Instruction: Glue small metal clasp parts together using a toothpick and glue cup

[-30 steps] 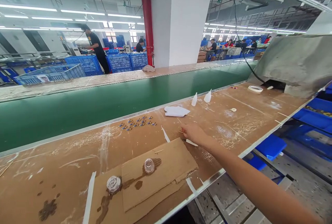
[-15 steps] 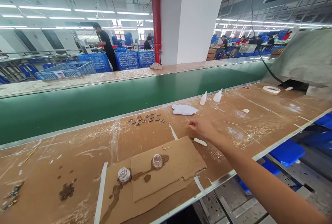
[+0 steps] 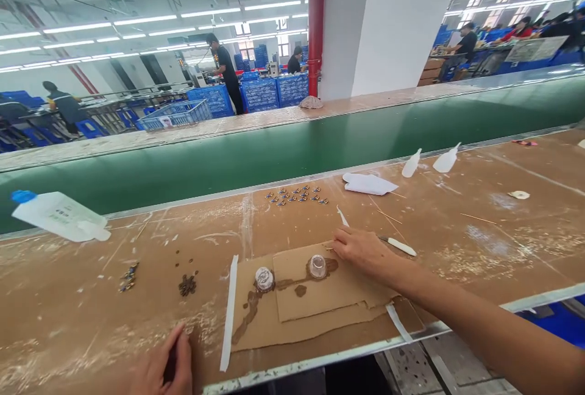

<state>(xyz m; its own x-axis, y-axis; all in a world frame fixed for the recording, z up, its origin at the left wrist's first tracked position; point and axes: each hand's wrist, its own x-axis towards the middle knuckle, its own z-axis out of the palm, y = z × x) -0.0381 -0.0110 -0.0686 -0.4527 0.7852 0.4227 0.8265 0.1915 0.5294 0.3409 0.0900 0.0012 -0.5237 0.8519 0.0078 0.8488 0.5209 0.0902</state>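
Your brown bench [image 3: 457, 242] runs left to right in front of the green conveyor [image 3: 274, 151]. On its near edge lies the stained cardboard [image 3: 320, 303], with two small clear cups [image 3: 317, 266] upside down on it, so nothing there looks finished. Your right hand [image 3: 363, 252] rests loosely curled on the cardboard's far right corner, just right of one cup, holding nothing. Your left hand [image 3: 164, 367] lies at the near edge, empty as far as you can see.
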